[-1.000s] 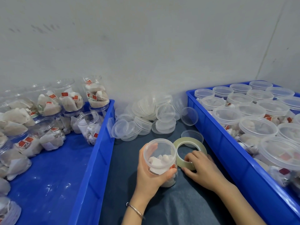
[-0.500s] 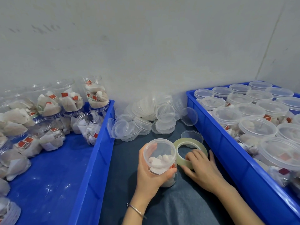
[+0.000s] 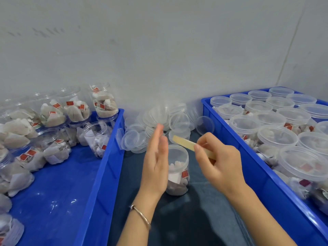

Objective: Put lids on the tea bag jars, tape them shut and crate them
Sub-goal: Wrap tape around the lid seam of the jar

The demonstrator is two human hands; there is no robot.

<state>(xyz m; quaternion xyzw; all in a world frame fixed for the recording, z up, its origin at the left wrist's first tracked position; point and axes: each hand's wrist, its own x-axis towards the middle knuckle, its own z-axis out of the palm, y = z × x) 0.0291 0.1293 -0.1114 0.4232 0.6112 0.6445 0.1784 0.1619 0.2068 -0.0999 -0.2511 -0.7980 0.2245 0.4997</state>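
Jar (image 3: 177,170) lidded, on tabletop centre; tape roll (image 3: 193,147) now lifted off it.
Right hand (image 3: 219,161) grips the roll edge-on above the jar's 1 o'clock; left hand (image 3: 156,157) has let go of the jar, fingers straight, at its 9. Taping comes next. Loose lids (image 3: 159,121) at 12; blue crates (image 3: 106,174) flank at 9 and 3, reach unobstructed.

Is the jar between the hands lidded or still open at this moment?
Lidded. A clear lid sits flush on the upright tea bag jar; the right hand pinches a tape strip above it, not yet applied.
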